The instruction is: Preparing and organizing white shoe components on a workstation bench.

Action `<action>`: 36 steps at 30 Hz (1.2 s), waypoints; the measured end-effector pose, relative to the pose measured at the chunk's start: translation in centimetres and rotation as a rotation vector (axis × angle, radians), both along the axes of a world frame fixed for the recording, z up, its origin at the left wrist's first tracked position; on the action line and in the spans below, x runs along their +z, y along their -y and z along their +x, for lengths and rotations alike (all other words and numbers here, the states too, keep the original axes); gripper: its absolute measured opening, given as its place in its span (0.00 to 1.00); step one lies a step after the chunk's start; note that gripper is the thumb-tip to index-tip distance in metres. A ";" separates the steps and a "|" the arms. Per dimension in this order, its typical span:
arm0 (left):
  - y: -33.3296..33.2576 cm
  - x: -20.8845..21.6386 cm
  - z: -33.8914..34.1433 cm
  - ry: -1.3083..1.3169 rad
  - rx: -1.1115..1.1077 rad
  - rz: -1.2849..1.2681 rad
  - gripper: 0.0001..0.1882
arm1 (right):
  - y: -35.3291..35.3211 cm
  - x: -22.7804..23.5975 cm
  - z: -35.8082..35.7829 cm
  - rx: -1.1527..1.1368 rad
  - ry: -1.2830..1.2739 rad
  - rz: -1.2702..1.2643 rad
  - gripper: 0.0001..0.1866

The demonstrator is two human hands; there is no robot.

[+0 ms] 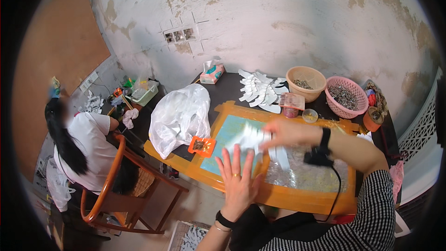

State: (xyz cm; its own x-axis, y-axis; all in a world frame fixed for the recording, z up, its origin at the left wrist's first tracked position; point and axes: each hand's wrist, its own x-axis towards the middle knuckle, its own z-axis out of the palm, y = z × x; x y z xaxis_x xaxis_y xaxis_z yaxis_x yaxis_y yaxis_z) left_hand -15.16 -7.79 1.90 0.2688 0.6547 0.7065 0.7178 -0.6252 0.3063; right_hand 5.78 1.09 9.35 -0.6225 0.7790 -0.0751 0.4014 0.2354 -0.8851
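Observation:
My left hand point(238, 183) lies with its fingers spread at the near edge of a light blue sheet point(216, 158) on the work table. Its fingertips touch or nearly touch white cut pieces point(248, 137), which are smeared by motion. My right hand point(295, 135) reaches in from the right over the same pieces, palm down. Its fingers are blurred, and whether they grip a piece cannot be made out. Another white piece point(280, 158) lies just below the right hand, on a clear-covered panel point(306, 172). A dark device with a cable point(318, 156) hangs at my right wrist.
Orange tape point(278, 194) borders the table top. A white plastic bag point(181, 116) and an orange tray point(202, 146) stand left. Behind are stacked white pieces point(262, 88), a beige bowl point(306, 81) and a pink basket point(346, 96) of metal bits. A person point(88, 144) sits left.

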 end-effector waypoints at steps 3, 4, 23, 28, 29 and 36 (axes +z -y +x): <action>0.2 0.8 0.7 -0.211 -0.235 -0.044 0.33 | 6.9 1.0 1.0 0.115 0.131 -0.319 0.17; 1.2 1.2 1.1 -0.018 -0.331 -0.266 0.29 | 7.7 -0.2 2.1 0.127 0.117 -0.319 0.17; -16.6 4.7 1.2 -0.408 -0.027 -0.706 0.29 | 11.7 -5.3 11.2 0.269 -0.080 -0.442 0.12; -23.0 5.6 8.4 -0.555 -0.215 -0.566 0.37 | 10.9 -11.5 10.1 0.201 -0.284 -0.466 0.11; -24.3 4.7 9.2 -0.613 -0.183 -0.522 0.41 | 10.9 -11.5 9.7 0.216 -0.277 -0.462 0.11; -31.5 0.9 14.9 -0.773 -0.219 -0.603 0.51 | 10.3 -11.8 10.0 0.127 -0.119 -0.383 0.11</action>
